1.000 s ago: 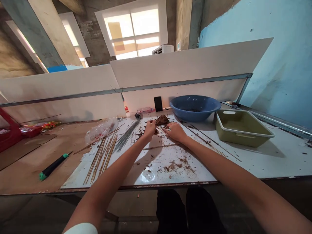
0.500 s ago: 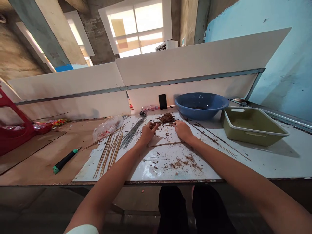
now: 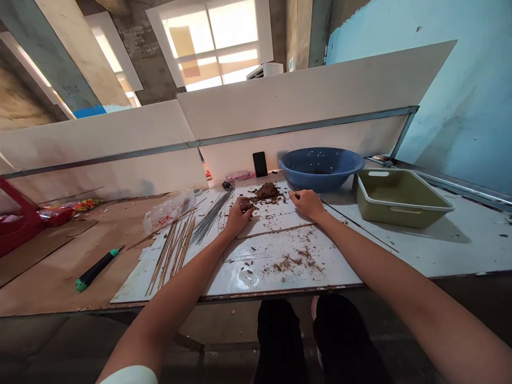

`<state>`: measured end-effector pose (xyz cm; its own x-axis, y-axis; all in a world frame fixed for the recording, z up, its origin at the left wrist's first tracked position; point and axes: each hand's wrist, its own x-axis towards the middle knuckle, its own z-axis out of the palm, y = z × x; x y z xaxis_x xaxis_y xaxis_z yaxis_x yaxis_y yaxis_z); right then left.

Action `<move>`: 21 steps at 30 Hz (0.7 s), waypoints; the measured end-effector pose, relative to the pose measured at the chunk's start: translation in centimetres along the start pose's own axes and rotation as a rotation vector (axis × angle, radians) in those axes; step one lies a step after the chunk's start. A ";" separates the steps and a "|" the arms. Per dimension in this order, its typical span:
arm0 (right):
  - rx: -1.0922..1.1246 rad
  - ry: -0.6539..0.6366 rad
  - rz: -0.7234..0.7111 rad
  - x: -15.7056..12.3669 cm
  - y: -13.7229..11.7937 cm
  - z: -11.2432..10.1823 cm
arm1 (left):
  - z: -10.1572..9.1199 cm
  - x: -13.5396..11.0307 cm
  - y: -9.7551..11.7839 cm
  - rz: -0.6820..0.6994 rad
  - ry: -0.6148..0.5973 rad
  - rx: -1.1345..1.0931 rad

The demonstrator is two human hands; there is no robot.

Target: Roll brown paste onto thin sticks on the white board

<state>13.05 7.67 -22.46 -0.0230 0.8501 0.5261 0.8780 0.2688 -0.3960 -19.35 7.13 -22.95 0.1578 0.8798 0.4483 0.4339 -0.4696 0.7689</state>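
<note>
My left hand (image 3: 239,214) rests at the left of a brown crumbly heap (image 3: 268,190), fingers curled together with dark crumbs by the fingertips. What they hold, if anything, is too small to tell. To the right of the heap, my right hand (image 3: 307,204) is closed with thumb and fingertips together; I cannot make out anything between them. A thin brown stick (image 3: 276,231) lies across the white board below both hands. Brown powder (image 3: 298,261) is scattered nearer the front edge. Beyond my right wrist lies a dark-coated stick (image 3: 360,226).
Left of my hands lie grey wires (image 3: 212,217), bare thin sticks (image 3: 172,250), a plastic bag (image 3: 170,210) and a black-green screwdriver-like tool (image 3: 98,269). A blue basin (image 3: 322,178) and an olive bin (image 3: 404,210) stand right. A phone (image 3: 260,164) leans against the back panel.
My right hand has moved right, away from the heap. One of the two coated sticks at the right no longer shows, perhaps behind my forearm. My view has shifted slightly.
</note>
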 end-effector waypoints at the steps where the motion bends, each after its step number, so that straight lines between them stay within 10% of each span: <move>1: -0.021 0.009 0.011 0.0 0.0 0.0 | 0.0 0.0 -0.2 0.002 -0.006 -0.002; 21: -0.192 0.070 -0.037 0.6 1.4 0.1 | 0.0 0.2 -1.1 0.080 -0.025 0.022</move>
<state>14.26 8.64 -22.79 -0.0290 0.8058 0.5915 0.9523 0.2021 -0.2287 -19.80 7.79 -23.71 0.2148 0.8414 0.4959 0.4380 -0.5368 0.7211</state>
